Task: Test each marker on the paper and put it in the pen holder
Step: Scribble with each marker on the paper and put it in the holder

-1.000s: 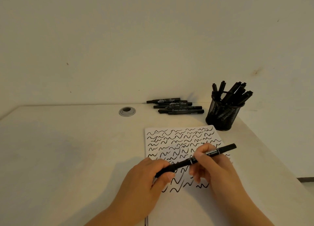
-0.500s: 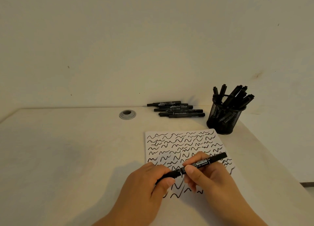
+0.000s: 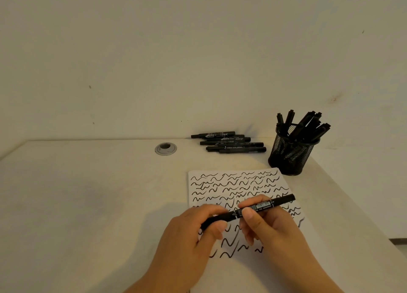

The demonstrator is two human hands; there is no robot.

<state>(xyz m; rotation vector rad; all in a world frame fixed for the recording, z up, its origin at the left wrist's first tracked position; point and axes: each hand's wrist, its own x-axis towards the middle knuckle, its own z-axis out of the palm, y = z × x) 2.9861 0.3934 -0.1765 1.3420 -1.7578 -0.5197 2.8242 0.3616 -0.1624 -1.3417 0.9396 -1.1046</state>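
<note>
A black marker (image 3: 262, 206) lies nearly level above the paper (image 3: 233, 187), held by both hands. My left hand (image 3: 189, 239) grips its left capped end, thumb and fingers curled round it. My right hand (image 3: 271, 228) pinches the barrel near the label, with the right end sticking out past the fingers. The white paper is covered with black squiggles. A black mesh pen holder (image 3: 290, 156) with several markers in it stands at the paper's far right corner. Several more black markers (image 3: 231, 142) lie in a row by the wall.
A round metal cable grommet (image 3: 165, 148) is set in the cream desk (image 3: 88, 204) to the left of the loose markers. The desk's right edge runs diagonally just past the pen holder. A plain wall rises behind.
Both hands with the marker have sunk lower and a little left over the paper. The grips look the same, and the cap stays on.
</note>
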